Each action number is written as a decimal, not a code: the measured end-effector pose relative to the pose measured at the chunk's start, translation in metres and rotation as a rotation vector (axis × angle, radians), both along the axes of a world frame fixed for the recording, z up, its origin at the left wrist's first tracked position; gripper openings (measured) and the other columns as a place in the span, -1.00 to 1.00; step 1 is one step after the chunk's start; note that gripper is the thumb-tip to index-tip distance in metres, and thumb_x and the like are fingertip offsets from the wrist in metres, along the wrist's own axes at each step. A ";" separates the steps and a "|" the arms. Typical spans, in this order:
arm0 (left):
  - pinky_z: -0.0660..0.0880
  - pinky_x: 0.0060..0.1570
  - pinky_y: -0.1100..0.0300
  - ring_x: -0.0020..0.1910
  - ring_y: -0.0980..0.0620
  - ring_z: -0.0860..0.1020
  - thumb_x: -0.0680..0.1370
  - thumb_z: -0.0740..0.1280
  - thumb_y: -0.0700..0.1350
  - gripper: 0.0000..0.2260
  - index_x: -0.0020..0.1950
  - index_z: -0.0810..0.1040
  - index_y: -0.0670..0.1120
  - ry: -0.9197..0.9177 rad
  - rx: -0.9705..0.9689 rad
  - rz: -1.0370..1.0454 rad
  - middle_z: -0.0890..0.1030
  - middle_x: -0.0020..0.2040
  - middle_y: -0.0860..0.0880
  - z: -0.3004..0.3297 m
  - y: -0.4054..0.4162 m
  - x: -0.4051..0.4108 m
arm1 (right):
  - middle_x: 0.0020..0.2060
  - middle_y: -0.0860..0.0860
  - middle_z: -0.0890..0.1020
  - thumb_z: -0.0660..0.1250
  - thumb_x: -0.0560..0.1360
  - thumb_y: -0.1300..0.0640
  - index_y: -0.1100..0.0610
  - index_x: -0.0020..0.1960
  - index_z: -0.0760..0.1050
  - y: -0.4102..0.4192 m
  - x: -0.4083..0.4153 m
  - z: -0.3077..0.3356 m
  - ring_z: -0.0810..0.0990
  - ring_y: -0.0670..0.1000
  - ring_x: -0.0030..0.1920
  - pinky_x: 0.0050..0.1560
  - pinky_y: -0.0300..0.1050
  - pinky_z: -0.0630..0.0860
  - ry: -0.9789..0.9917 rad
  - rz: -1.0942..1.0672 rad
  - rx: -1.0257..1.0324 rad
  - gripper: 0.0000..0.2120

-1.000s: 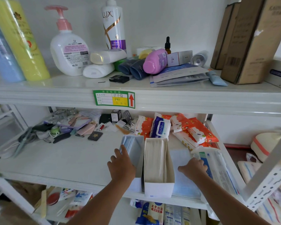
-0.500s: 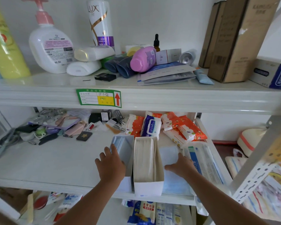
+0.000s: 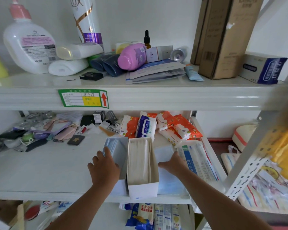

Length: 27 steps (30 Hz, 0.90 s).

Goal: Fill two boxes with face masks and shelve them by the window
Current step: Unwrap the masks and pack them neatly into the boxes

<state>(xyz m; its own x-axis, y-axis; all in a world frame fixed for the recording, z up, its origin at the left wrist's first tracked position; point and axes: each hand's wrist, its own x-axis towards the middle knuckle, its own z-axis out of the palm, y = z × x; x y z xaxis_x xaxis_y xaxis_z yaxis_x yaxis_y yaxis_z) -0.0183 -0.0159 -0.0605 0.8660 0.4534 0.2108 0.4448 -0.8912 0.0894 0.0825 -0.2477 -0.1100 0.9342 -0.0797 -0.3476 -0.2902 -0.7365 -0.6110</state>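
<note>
In the head view, two open-topped boxes are seen side by side at the front edge of the middle shelf (image 3: 40, 171), toward its right end: a white box (image 3: 142, 170) packed with pale masks and, touching it on the left, a blue box (image 3: 118, 151) of blue masks. The left hand (image 3: 103, 170) is laid over the blue box's left wall, fingers curled on its rim. The right hand (image 3: 172, 163) is pressed, fingers bent, on a flat blue mask pack (image 3: 168, 181) just right of the white box; whether it is gripped cannot be told.
</note>
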 end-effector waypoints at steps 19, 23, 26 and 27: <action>0.55 -0.04 -0.06 0.12 -0.19 0.58 0.45 0.39 -0.18 -0.62 0.25 0.51 -0.21 -0.234 0.144 -0.303 0.60 0.18 -0.22 0.004 -0.006 0.002 | 0.37 0.14 0.34 0.43 0.40 0.01 0.17 0.51 0.07 0.000 -0.028 0.033 0.39 0.17 0.34 0.29 0.07 0.49 -0.171 0.016 -0.014 -0.17; 0.53 0.06 -0.05 0.17 -0.15 0.56 0.45 0.35 -0.19 -0.68 0.21 0.54 -0.18 -0.286 0.074 -0.405 0.61 0.16 -0.16 0.012 -0.028 -0.002 | -0.06 0.06 0.53 0.41 0.41 0.04 0.17 0.29 0.29 -0.017 -0.032 0.043 0.60 0.04 -0.09 -0.05 -0.08 0.66 -0.096 -0.082 0.049 -0.46; 0.50 0.18 0.01 0.18 -0.07 0.53 0.48 0.23 -0.17 -0.72 0.16 0.56 -0.15 -0.316 0.013 -0.600 0.59 0.14 -0.07 0.021 -0.061 -0.005 | -0.21 0.01 0.50 0.36 0.46 -0.02 0.17 0.11 0.36 -0.023 -0.036 0.043 0.53 -0.04 -0.22 -0.19 -0.21 0.59 0.021 -0.050 0.012 -0.64; 0.49 0.20 0.05 0.18 -0.03 0.53 0.50 0.18 -0.15 -0.72 0.15 0.56 -0.14 -0.310 -0.020 -0.685 0.59 0.13 -0.04 0.026 -0.076 -0.007 | -0.22 0.01 0.49 0.34 0.46 -0.04 0.17 0.08 0.36 -0.023 -0.037 0.043 0.50 -0.05 -0.23 -0.28 -0.26 0.50 0.025 -0.041 -0.006 -0.65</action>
